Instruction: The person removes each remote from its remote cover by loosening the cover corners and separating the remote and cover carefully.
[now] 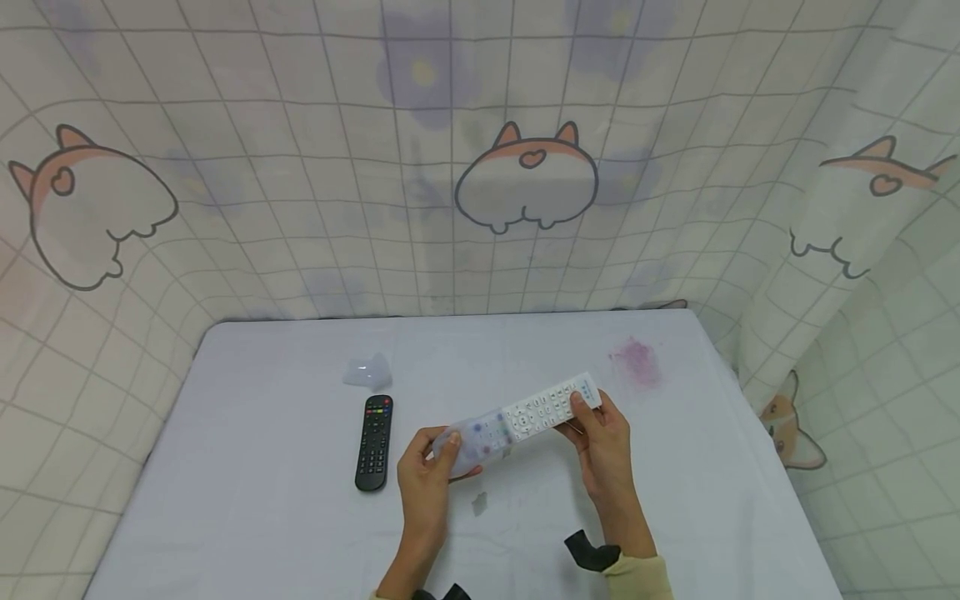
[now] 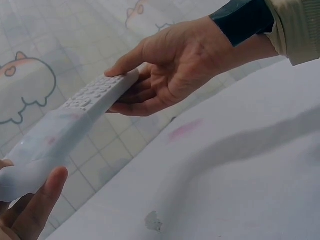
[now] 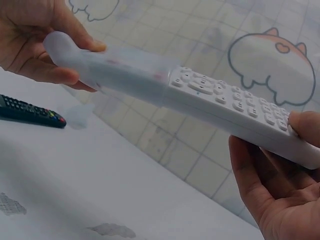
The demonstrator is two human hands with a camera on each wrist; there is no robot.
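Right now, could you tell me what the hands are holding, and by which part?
Both hold one white remote: right hand grips its bare end, left hand the end inside a translucent sleeve.

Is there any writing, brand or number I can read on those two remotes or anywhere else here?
None can be read.
White remote: key markings too small and blurred.
Black remote: coloured keys show, labels unreadable.
Curtain: only cartoon prints, no words.

Bare hands, right wrist [image 1: 600, 552] in a black strap, pale yellow ribbed sleeve cuff [image 1: 637, 577] behind it
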